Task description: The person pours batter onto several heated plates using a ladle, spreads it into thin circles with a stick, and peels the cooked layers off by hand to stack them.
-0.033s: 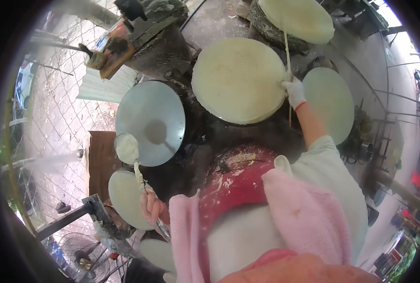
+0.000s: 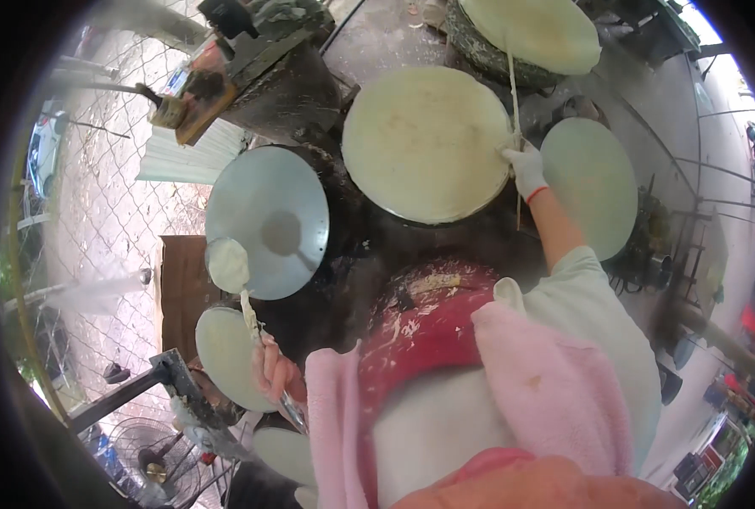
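My left hand is closed round the handle of a ladle. The ladle's bowl, full of pale batter, hangs over the lower left rim of a bare, shiny round griddle, and batter coats the upper handle. My right hand, in a white glove with a red cuff, grips a long thin stick. It is at the right edge of a large round pale batter sheet; whether the fingers touch the sheet I cannot tell.
More round pale sheets lie at right, far right, and lower left. A brush rests on a stand at the far left. A metal bracket and a fan stand near left, beside wire mesh. Steam hazes the air.
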